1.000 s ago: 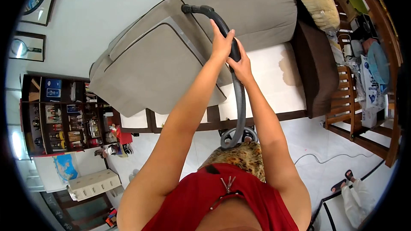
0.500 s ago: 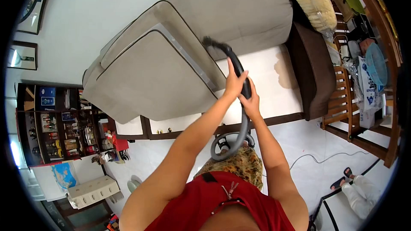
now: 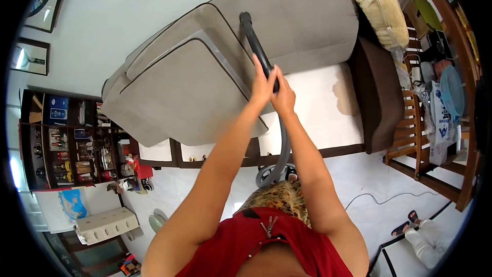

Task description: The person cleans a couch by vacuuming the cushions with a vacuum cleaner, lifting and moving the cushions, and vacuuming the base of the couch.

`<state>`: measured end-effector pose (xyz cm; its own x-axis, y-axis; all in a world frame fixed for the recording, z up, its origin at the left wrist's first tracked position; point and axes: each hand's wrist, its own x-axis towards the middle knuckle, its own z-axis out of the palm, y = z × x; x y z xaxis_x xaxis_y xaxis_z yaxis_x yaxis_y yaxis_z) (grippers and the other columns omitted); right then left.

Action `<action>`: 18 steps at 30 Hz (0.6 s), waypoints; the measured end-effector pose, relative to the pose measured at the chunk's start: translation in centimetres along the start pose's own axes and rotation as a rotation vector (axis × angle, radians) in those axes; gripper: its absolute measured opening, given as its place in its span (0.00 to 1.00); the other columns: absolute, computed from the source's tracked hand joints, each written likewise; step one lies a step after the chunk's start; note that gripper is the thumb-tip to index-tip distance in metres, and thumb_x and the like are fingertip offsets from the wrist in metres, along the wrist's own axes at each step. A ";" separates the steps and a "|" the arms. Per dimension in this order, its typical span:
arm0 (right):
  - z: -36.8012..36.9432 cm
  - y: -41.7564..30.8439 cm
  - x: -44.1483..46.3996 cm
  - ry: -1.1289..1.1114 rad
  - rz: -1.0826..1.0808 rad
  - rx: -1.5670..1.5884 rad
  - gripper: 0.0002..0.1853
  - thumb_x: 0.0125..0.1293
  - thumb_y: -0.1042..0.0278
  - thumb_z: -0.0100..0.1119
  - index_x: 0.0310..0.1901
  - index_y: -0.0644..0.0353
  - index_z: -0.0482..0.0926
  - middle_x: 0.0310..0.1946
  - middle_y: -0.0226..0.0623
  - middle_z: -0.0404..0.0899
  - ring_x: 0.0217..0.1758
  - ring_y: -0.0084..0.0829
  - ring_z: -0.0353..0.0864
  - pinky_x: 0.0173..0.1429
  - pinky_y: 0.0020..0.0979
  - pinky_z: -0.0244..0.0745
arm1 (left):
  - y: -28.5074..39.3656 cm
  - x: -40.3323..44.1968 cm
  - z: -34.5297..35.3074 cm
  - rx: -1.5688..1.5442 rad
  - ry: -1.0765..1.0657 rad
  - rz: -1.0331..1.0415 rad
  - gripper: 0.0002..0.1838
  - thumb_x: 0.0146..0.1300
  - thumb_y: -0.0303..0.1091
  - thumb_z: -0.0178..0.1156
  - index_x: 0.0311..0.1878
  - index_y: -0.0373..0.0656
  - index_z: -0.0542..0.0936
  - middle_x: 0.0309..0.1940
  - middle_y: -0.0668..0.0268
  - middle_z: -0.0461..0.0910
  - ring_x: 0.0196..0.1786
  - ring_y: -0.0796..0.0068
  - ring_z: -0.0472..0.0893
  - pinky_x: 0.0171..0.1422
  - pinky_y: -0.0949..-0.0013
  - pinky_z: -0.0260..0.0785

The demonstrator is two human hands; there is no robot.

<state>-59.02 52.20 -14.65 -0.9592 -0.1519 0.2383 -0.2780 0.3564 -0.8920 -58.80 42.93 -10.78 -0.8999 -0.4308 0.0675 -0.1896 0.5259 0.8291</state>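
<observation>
Black curved plastic vacuum wand (image 3: pixel 258 46), slanting up and away from the body, its dark nozzle (image 3: pixel 245 16) at the face of the wide grey fabric backrest cushion (image 3: pixel 302 13), near that cushion's left side. Contact looks likely; from overhead, cannot tell how firmly the nozzle sits. Grip: left hand (image 3: pixel 263 87) wrapped about the wand's lower part, thumb side up the tube; right hand (image 3: pixel 283 97) just beside it, fingers closed round the handle end. Both arms well extended. Grey ribbed hose (image 3: pixel 285 146) drops from the handle, over the white seat base (image 3: pixel 312 115), to the grey-wheeled vacuum body (image 3: pixel 265 176) by the person's legs. Judgement on method: lay the nozzle mouth flat to the fabric, slow overlapping strokes, pressure light enough that the cloth is not sucked in and bunched. Left hand best for steering, right for push and pull. Worth a careful pass along the crease beside the grey fabric cushions (image 3: pixel 177 90) leaning at left, where dust would gather; tilt the nozzle there instead of forcing it. Hose needs slack: a hard reach could drag the body against the dark brown sofa edge (image 3: pixel 318 152). A step closer would spare the shoulders and steady the angle.
</observation>
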 end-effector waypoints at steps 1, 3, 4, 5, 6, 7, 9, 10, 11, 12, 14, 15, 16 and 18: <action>-0.2 0.9 -1.8 -0.006 0.002 -0.022 0.38 0.61 0.58 0.68 0.73 0.37 0.66 0.48 0.42 0.84 0.44 0.45 0.86 0.42 0.40 0.80 | -1.0 -1.7 0.6 -0.056 -0.019 0.004 0.49 0.73 0.41 0.57 0.81 0.43 0.31 0.70 0.39 0.65 0.65 0.48 0.74 0.68 0.57 0.66; -0.7 1.7 -4.7 -0.020 0.020 -0.052 0.37 0.61 0.60 0.67 0.73 0.40 0.66 0.47 0.43 0.84 0.43 0.45 0.87 0.40 0.39 0.80 | -2.5 -4.6 1.6 -0.028 -0.039 -0.023 0.49 0.73 0.39 0.57 0.81 0.43 0.31 0.71 0.39 0.63 0.67 0.48 0.73 0.69 0.58 0.65; -1.0 1.9 -5.9 -0.028 0.037 -0.058 0.37 0.61 0.60 0.68 0.73 0.42 0.66 0.47 0.43 0.84 0.43 0.44 0.87 0.39 0.38 0.80 | -3.2 -5.7 2.0 -0.030 -0.047 -0.019 0.49 0.73 0.39 0.57 0.81 0.44 0.30 0.72 0.39 0.63 0.67 0.48 0.73 0.69 0.58 0.65; -1.4 1.8 -6.8 -0.035 0.053 -0.065 0.38 0.61 0.61 0.68 0.73 0.43 0.66 0.47 0.43 0.84 0.42 0.44 0.87 0.39 0.38 0.80 | -3.2 -6.5 2.1 -0.056 -0.062 -0.038 0.50 0.73 0.39 0.58 0.81 0.44 0.31 0.72 0.40 0.62 0.67 0.49 0.72 0.70 0.58 0.64; -1.7 1.7 -7.5 -0.035 0.048 -0.060 0.38 0.61 0.61 0.68 0.73 0.45 0.66 0.47 0.44 0.84 0.42 0.43 0.87 0.39 0.37 0.80 | -3.3 -7.2 2.1 -0.081 -0.075 -0.056 0.50 0.72 0.39 0.58 0.81 0.44 0.32 0.72 0.40 0.62 0.68 0.49 0.72 0.70 0.59 0.64; -2.0 1.6 -8.0 -0.034 0.043 -0.054 0.38 0.61 0.62 0.69 0.73 0.46 0.66 0.47 0.44 0.84 0.42 0.43 0.87 0.39 0.37 0.80 | -3.2 -7.7 2.1 -0.106 -0.087 -0.074 0.50 0.72 0.39 0.59 0.81 0.44 0.33 0.73 0.41 0.62 0.68 0.50 0.72 0.70 0.59 0.64; -2.6 0.2 -8.2 -0.023 0.023 -0.038 0.40 0.59 0.63 0.71 0.73 0.47 0.66 0.47 0.44 0.84 0.42 0.43 0.87 0.39 0.37 0.80 | -1.0 -8.1 0.8 -0.101 -0.056 -0.068 0.49 0.71 0.39 0.60 0.82 0.44 0.35 0.71 0.42 0.64 0.67 0.52 0.73 0.69 0.59 0.65; -2.6 -0.5 -7.5 0.009 -0.035 -0.012 0.40 0.58 0.62 0.71 0.73 0.47 0.67 0.47 0.44 0.84 0.42 0.43 0.87 0.39 0.37 0.81 | 0.4 -8.0 -0.2 -0.098 -0.045 -0.063 0.49 0.71 0.39 0.61 0.82 0.44 0.37 0.71 0.43 0.65 0.66 0.53 0.74 0.69 0.60 0.65; -2.5 -1.3 -6.6 0.036 -0.090 0.012 0.40 0.58 0.62 0.72 0.73 0.47 0.67 0.47 0.44 0.84 0.42 0.43 0.87 0.40 0.37 0.81 | 2.9 -7.6 -1.7 -0.183 -0.071 -0.147 0.48 0.70 0.39 0.62 0.82 0.44 0.40 0.66 0.46 0.70 0.61 0.58 0.77 0.65 0.61 0.68; -2.4 -2.1 -5.4 0.060 -0.146 0.036 0.41 0.57 0.62 0.72 0.73 0.47 0.67 0.47 0.44 0.84 0.42 0.43 0.87 0.40 0.38 0.81 | 3.1 -6.5 -2.5 -0.168 -0.055 -0.155 0.48 0.70 0.38 0.62 0.82 0.45 0.41 0.62 0.47 0.73 0.56 0.61 0.78 0.62 0.62 0.70; -2.2 -5.1 -1.5 0.029 -0.201 0.045 0.41 0.56 0.59 0.72 0.73 0.42 0.67 0.42 0.40 0.83 0.39 0.44 0.85 0.38 0.39 0.80 | 4.7 -3.8 -4.4 -0.211 0.068 -0.047 0.47 0.71 0.39 0.60 0.82 0.43 0.41 0.62 0.49 0.74 0.54 0.62 0.78 0.61 0.63 0.71; -1.9 -6.2 0.7 -0.019 -0.226 0.012 0.41 0.57 0.57 0.71 0.74 0.38 0.66 0.38 0.39 0.81 0.36 0.47 0.83 0.37 0.41 0.79 | 4.6 -2.0 -5.2 -0.246 0.128 -0.009 0.47 0.72 0.41 0.59 0.82 0.44 0.40 0.64 0.50 0.72 0.57 0.61 0.77 0.63 0.63 0.70; -2.1 -7.9 2.7 -0.087 -0.230 -0.045 0.42 0.57 0.55 0.71 0.74 0.34 0.65 0.35 0.41 0.79 0.34 0.49 0.83 0.36 0.45 0.79 | 4.5 0.0 -6.1 -0.278 0.188 0.027 0.46 0.73 0.43 0.59 0.82 0.44 0.39 0.66 0.50 0.70 0.60 0.61 0.76 0.65 0.63 0.68; -1.8 -9.7 6.5 -0.184 -0.260 -0.237 0.44 0.54 0.53 0.73 0.74 0.31 0.63 0.37 0.45 0.80 0.34 0.51 0.85 0.39 0.48 0.80 | 3.7 4.0 -7.2 -0.509 0.168 -0.041 0.48 0.74 0.47 0.58 0.82 0.45 0.36 0.71 0.51 0.65 0.66 0.61 0.71 0.69 0.61 0.64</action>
<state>-62.68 49.41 -3.77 -0.8361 -0.4200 0.3529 -0.5353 0.4838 -0.6924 -60.25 37.85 -3.45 -0.8124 -0.5771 0.0833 0.0290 0.1026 0.9943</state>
